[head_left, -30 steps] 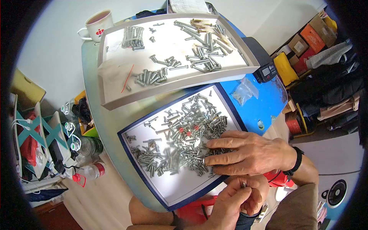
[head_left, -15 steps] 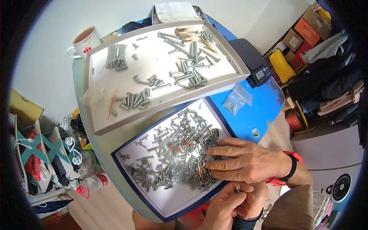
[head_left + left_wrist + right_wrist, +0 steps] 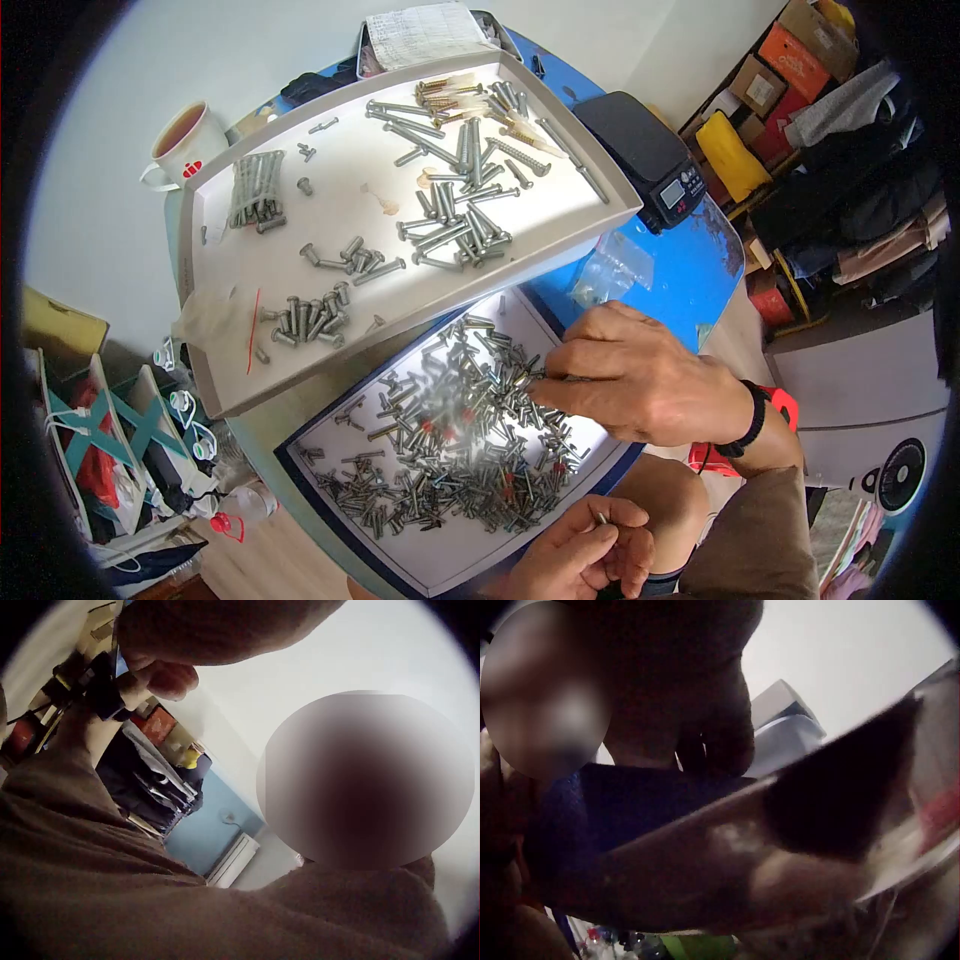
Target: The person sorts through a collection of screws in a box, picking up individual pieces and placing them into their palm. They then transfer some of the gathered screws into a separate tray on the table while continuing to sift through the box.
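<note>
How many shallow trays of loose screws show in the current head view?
2. The grey-rimmed tray sits farther back, covering part of the other's far end; the navy-rimmed tray is nearer the person, the right hand over its edge.

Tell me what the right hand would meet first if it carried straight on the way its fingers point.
Most likely the loose screws in the blue-edged tray, just ahead of the right hand's fingertips, though its height above them is hard to judge.
</note>
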